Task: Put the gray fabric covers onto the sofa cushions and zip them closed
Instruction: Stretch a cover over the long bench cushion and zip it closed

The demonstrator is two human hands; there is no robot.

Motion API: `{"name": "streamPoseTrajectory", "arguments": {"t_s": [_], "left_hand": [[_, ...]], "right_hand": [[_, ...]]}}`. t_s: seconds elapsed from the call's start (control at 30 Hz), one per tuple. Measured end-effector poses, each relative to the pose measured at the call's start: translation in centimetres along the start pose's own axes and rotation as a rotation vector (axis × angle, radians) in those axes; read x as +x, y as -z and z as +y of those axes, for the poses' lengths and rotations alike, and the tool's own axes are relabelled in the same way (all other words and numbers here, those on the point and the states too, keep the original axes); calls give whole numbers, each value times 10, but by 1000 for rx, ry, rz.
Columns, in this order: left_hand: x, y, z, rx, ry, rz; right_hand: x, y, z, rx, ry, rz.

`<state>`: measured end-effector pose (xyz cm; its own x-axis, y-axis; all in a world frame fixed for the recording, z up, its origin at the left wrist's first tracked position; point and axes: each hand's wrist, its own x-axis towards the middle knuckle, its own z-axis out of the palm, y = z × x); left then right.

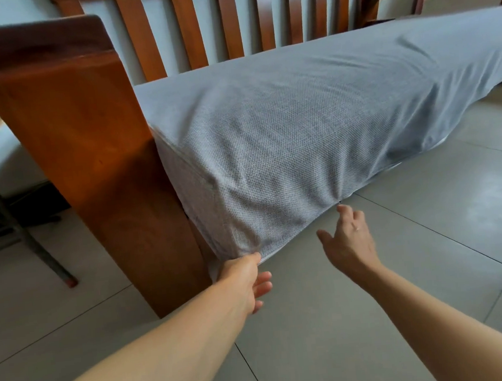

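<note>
The gray cover (284,132) lies over the cushion on the wooden sofa (82,150). The left hand (245,277) pinches its bottom front corner. The right hand (349,239) reaches near the lower edge, fingers loose, holding nothing.

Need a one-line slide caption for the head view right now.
Left hand pinches the gray cover's lower corner beside the wooden armrest; right hand reaches open.

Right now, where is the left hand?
In the head view, lower middle: the left hand pinches the gray cover's bottom corner beside the wooden sofa arm.
</note>
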<state>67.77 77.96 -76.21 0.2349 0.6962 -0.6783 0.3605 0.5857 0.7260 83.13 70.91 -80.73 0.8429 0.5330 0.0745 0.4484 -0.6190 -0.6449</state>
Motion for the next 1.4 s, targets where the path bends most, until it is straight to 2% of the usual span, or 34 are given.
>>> {"name": "streamPoseTrajectory", "arguments": {"t_s": [0.13, 0.2, 0.27, 0.33, 0.4, 0.43, 0.47, 0.53, 0.6, 0.7, 0.83, 0.97, 1.07, 1.27, 1.4], "left_hand": [[-26, -13, 6, 47, 80, -130], [-37, -24, 14, 195, -86, -143], [-41, -33, 25, 488, -500, -66], [-46, -40, 43, 781, -1023, 4], [-51, -47, 66, 901, -1527, 30], [-51, -54, 81, 959, -1693, 68], [-49, -61, 96, 1053, -1756, 119], [-36, -73, 124, 1322, -1608, 229], [-22, -84, 147, 1496, -1382, 231], [-9, -100, 170, 1608, -1297, 160], [-9, -119, 199, 1782, -1187, -32], [-13, -137, 228, 1785, -972, -256], [-19, -154, 249, 1844, -825, -351], [-23, -198, 276, 1940, -626, -394], [-22, -220, 285, 2000, -600, -368]], "right_hand": [[-7, 7, -16, 65, 99, 17], [-4, 13, -22, 135, 152, 75], [4, 17, -27, 209, 198, 148], [14, 23, -30, 280, 204, 217], [26, 30, -32, 382, 188, 283], [34, 35, -32, 444, 169, 324], [42, 39, -34, 495, 153, 365], [57, 47, -39, 530, 154, 412], [70, 50, -44, 499, 174, 392], [76, 57, -49, 478, 116, 278], [86, 92, -54, 444, -18, 120], [113, 144, -58, 404, -183, -54], [129, 170, -60, 338, -223, -220], [150, 193, -52, 284, -247, -481], [167, 206, -47, 238, -242, -515]]}}
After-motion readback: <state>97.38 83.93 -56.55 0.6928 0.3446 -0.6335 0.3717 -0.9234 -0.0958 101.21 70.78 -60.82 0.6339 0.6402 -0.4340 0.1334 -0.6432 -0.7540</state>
